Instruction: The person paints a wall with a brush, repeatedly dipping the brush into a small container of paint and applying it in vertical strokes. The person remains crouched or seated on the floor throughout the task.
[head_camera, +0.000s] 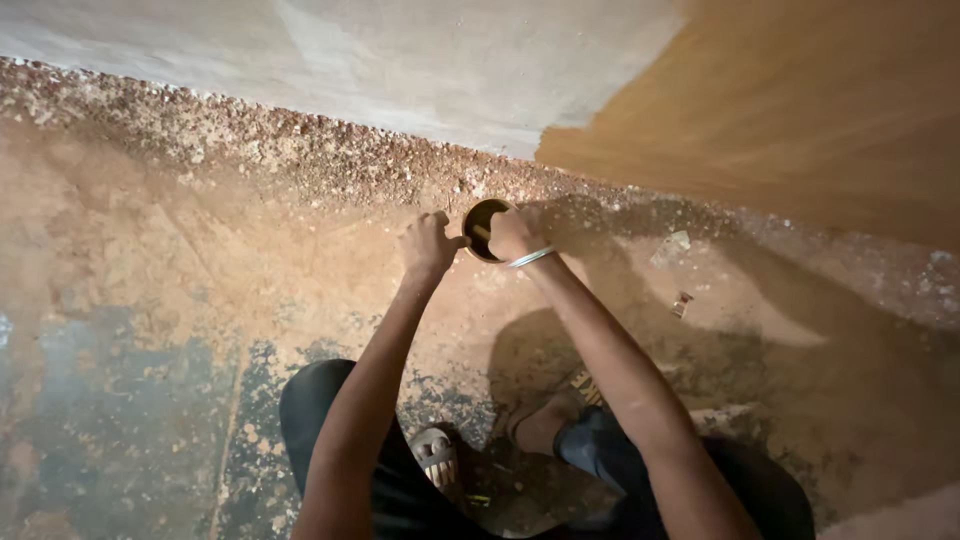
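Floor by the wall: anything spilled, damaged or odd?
Yes. Reddish dust coats the floor, and gravelly debris lines the wall base. Pale scraps lie right of the small round container that both hands touch.

grey plastered wall (400, 60), gravel strip (250, 145) at its foot, red dusty floor (200, 270), sandals (435, 455)
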